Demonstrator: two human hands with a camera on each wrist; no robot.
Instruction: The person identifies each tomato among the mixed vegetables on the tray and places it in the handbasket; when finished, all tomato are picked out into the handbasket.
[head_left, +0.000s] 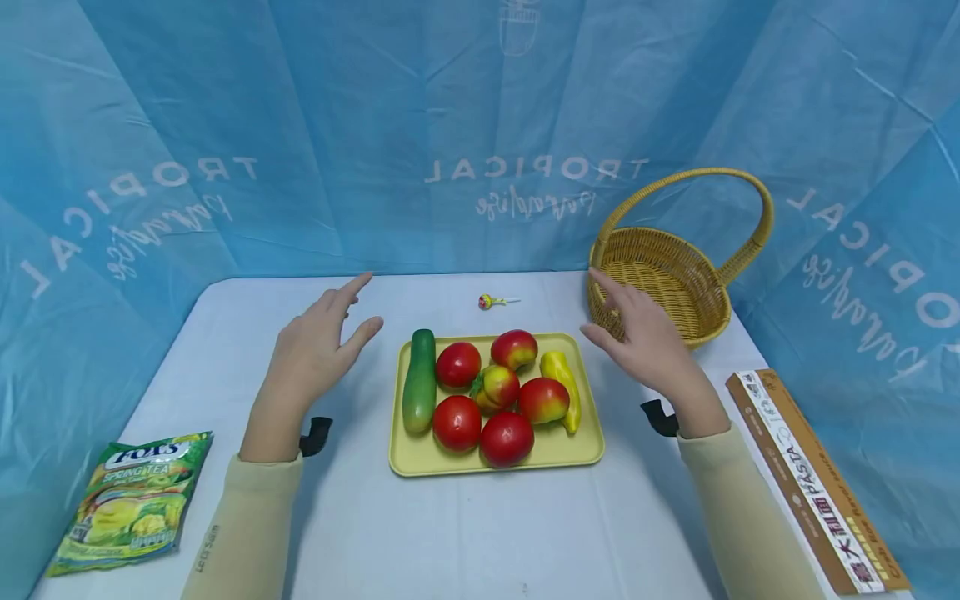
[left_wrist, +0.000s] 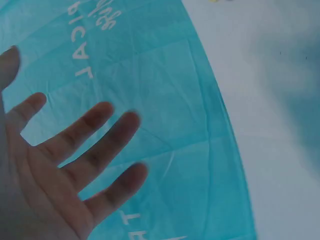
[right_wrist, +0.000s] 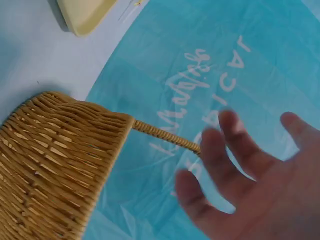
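My left hand (head_left: 315, 346) hovers left of a yellow tray (head_left: 495, 465), its fingers spread and holding nothing; the left wrist view shows the bare palm (left_wrist: 50, 185). On the right, my right hand (head_left: 645, 333) is in the air between the tray and a wicker basket (head_left: 712, 308), fingers apart with nothing in them. It covers part of the basket's near side in the head view. The tray bears a cucumber (head_left: 420, 383), several red round fruits like this one (head_left: 507, 439), red-yellow fruits (head_left: 543, 400), a yellow-green-red pepper-like piece (head_left: 497, 387) and a yellow pepper (head_left: 562, 387).
A lollipop (head_left: 487, 302) lies behind the tray. At the front left is a green Fox's candy bag (head_left: 135, 504). A long brown pasta box (head_left: 817, 483) lies along the right edge. The basket's tall handle (head_left: 693, 173) arches upward. Blue curtains (head_left: 375, 125) surround the white table.
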